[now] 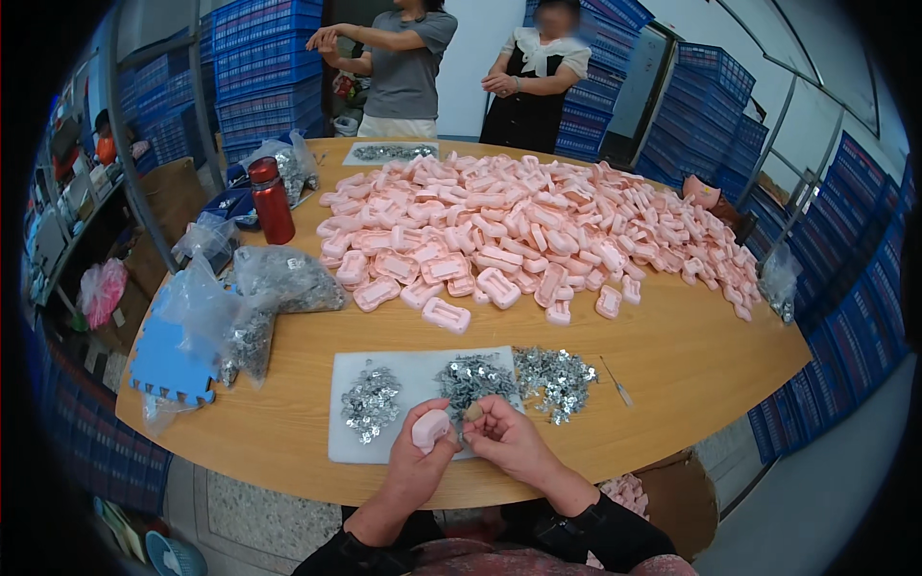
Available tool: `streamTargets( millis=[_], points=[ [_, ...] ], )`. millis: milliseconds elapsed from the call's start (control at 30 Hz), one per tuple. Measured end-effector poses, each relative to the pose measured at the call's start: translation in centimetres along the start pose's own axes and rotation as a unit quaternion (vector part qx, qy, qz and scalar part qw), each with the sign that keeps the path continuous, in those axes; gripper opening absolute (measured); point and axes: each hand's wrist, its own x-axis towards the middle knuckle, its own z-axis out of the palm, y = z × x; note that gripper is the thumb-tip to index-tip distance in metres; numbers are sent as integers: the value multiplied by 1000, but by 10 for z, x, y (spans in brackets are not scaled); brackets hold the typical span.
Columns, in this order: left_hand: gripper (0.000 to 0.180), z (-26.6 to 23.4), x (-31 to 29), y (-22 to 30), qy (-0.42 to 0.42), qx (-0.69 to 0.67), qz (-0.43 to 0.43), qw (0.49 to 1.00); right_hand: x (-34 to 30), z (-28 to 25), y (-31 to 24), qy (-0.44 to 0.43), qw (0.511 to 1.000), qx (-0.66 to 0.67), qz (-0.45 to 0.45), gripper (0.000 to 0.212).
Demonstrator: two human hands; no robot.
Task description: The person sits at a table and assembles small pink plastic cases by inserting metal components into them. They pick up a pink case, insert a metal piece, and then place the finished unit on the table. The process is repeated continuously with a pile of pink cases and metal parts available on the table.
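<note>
My left hand (420,464) is closed around a pink plastic shell (431,431), held above the near edge of a white foam sheet (341,403). Close beside it my right hand (512,444) is pinched together. A small tan patch or cap shows at its fingertips; what they hold, if anything, is too small to name. Just beyond the hands lies a heap of small metal pieces (473,374). Flat metal clips (371,403) form a second heap on the sheet's left. More shiny metal pieces (557,379) are spread at its right edge.
A large mound of pink shells (499,226) covers the table's far half. A red bottle (272,202) stands left, near plastic bags of metal parts (288,278) and a blue foam mat (171,353). A thin-shafted tool (617,382) lies right. Two people stand across the table.
</note>
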Motion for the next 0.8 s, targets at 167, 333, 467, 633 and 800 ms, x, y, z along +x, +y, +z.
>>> streamTargets(
  millis=[167, 333, 467, 633, 800],
  points=[
    [46, 2, 2, 8, 5, 16, 1, 1000, 1, -1, -4, 10, 1000, -10, -2, 21],
    [42, -9, 8, 26, 61, 2, -60, 996, 5, 0, -30, 82, 946, -306, -70, 17],
    [42, -25, 16, 24, 72, 221, -3, 973, 18, -12, -9, 67, 833, -498, -234, 24],
    [48, -33, 30, 20, 91, 411, 39, 906, 23, -6, -7, 30, 769, -585, -256, 26],
    [53, -26, 31, 39, 116, 590, 179, 779, 27, -4, -8, 35, 757, -590, -281, 21]
  ],
)
